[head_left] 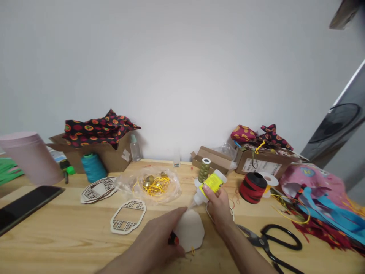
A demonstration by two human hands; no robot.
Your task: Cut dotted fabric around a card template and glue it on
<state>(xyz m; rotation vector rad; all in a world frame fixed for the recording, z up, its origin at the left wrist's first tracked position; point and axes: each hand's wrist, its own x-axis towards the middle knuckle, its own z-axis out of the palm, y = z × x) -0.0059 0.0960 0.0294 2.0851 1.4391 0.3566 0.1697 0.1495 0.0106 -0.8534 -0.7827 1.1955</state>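
Observation:
My right hand (219,205) grips a white glue bottle with a yellow label (210,185), tilted so its nozzle points down-left at a pale scalloped flat piece (190,229) on the wooden table (71,236). My left hand (159,238) rests on the left edge of that piece, fingers curled, with something small and red-orange showing under them. A cut-out wooden frame (128,216) lies just to the left.
Black scissors (273,239) lie at the right, beside a red-black ribbon spool (252,187) and a pile of coloured ribbons (322,205). Farther back stand an olive thread spool (203,169), a bag of gold bells and yellow cord (154,185), a teal spool (92,166) and cardboard boxes with patterned fabric (99,131). A phone (25,205) lies at the left.

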